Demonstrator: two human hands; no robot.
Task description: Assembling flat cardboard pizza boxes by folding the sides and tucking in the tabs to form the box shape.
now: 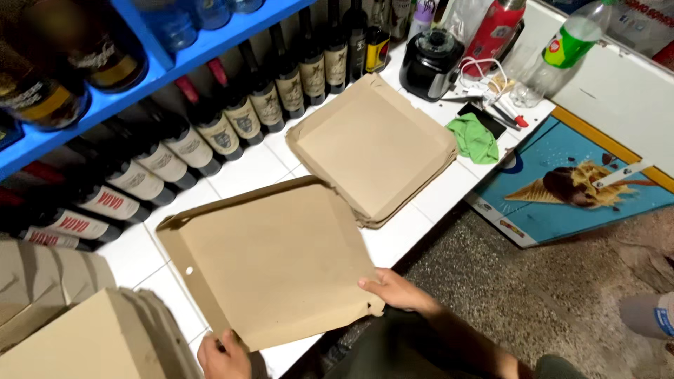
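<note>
A flat brown cardboard box blank (270,260) with one side flap folded up lies on the white tiled counter (414,228). My left hand (223,356) grips its near left corner. My right hand (397,289) holds its near right corner at the counter's edge. Beyond it sits a stack of similar flat cardboard blanks (375,147). More cardboard boxes (84,330) are piled at the lower left.
A row of dark wine bottles (232,112) lines the wall under a blue shelf (189,52). A black blender base (430,64), a green cloth (474,138), a red flask (491,28) and a green-labelled plastic bottle (572,42) stand at the far end. A freezer lid with an ice-cream picture (576,182) sits right.
</note>
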